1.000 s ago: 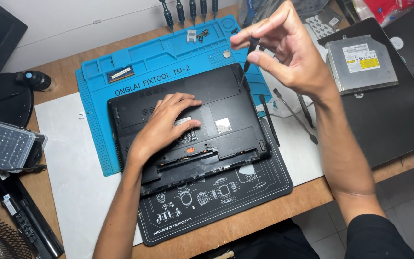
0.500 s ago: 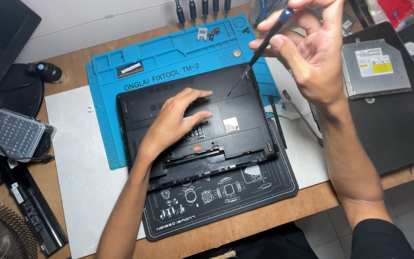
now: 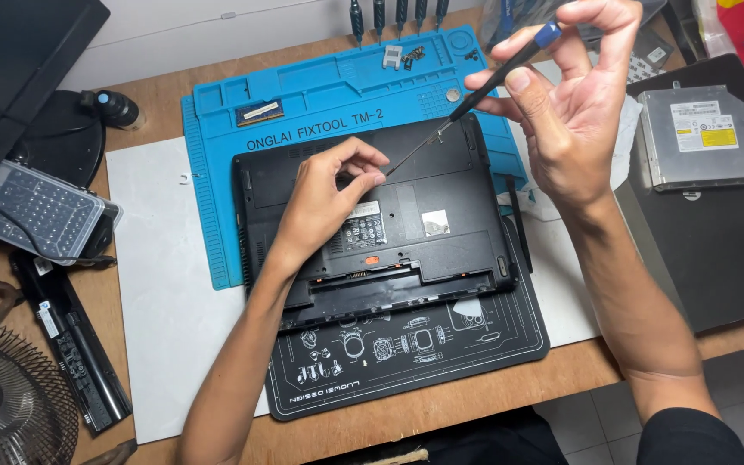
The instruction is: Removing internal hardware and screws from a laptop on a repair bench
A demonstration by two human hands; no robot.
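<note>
A black laptop [image 3: 441, 194] lies bottom-up across a blue repair mat [image 3: 320, 95] and a black printed mat [image 3: 406, 362]. My left hand [image 3: 325, 202] rests on its underside, thumb and forefinger pinched near the tip of a thin screwdriver [image 3: 467, 99]. My right hand [image 3: 574, 99] holds that screwdriver by its black, blue-capped handle, raised above the laptop's far right corner, the shaft slanting down to the left toward my left fingers.
A memory module [image 3: 260, 112] and small screws [image 3: 402, 56] lie in the blue mat's trays. A silver optical drive [image 3: 703, 133] sits on a dark laptop at right. At left lie a long black battery [image 3: 71, 344], a clear-cased device [image 3: 36, 211], a fan grille [image 3: 2, 396] and a monitor [image 3: 10, 60].
My left hand drew its spread fingers together into a pinch at the screwdriver tip. My right hand turned the screwdriver so its shaft slants down-left toward them.
</note>
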